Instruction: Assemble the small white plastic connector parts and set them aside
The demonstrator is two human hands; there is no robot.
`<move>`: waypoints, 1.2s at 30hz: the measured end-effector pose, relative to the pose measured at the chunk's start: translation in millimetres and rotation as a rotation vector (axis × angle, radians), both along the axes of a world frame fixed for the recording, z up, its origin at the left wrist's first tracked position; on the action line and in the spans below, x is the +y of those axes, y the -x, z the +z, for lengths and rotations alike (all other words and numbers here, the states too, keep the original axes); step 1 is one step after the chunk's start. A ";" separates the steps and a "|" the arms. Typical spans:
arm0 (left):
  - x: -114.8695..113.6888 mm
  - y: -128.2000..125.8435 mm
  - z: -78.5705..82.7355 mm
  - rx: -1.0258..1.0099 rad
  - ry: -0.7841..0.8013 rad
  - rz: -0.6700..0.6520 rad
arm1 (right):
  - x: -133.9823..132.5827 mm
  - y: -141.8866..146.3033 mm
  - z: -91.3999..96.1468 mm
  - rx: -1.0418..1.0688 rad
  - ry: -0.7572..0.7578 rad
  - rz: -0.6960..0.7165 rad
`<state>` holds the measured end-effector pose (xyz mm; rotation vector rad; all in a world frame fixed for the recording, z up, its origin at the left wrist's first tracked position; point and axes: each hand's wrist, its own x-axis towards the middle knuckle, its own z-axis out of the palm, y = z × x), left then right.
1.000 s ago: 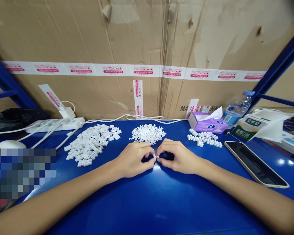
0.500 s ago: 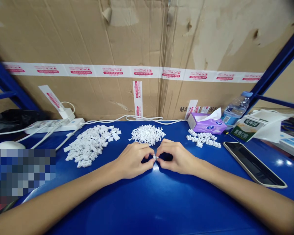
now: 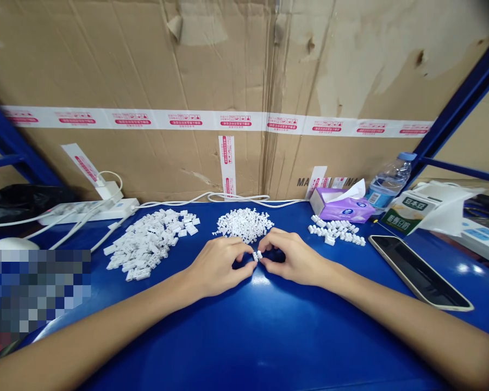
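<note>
Fingers (image 3: 241,251) of left hand (image 3: 217,267) and right hand (image 3: 293,257) are pinching small white plastic parts (image 3: 257,256) together at lower centre.

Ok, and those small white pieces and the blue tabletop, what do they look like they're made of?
The small white pieces look like molded plastic: matte, even in color, with crisp edges. The blue tabletop has a glossy finish with bright reflections, perhaps painted metal or plastic; the look leaves that open.
</note>
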<state>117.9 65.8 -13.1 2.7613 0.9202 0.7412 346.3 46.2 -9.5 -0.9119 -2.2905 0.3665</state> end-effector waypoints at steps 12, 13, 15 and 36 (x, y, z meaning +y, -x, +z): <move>6.3 18.2 20.1 0.077 -0.099 0.172 | 1.1 -0.4 -1.1 -0.077 -0.025 -0.057; 8.9 21.9 21.9 0.076 -0.104 0.202 | 1.2 -0.5 -1.2 -0.086 -0.026 -0.071; 14.6 29.9 22.9 0.089 -0.111 0.253 | 1.2 -0.5 -1.5 -0.103 -0.021 -0.092; 43.1 62.7 10.9 0.087 -0.017 0.299 | 2.2 -0.6 -1.4 -0.087 0.024 -0.052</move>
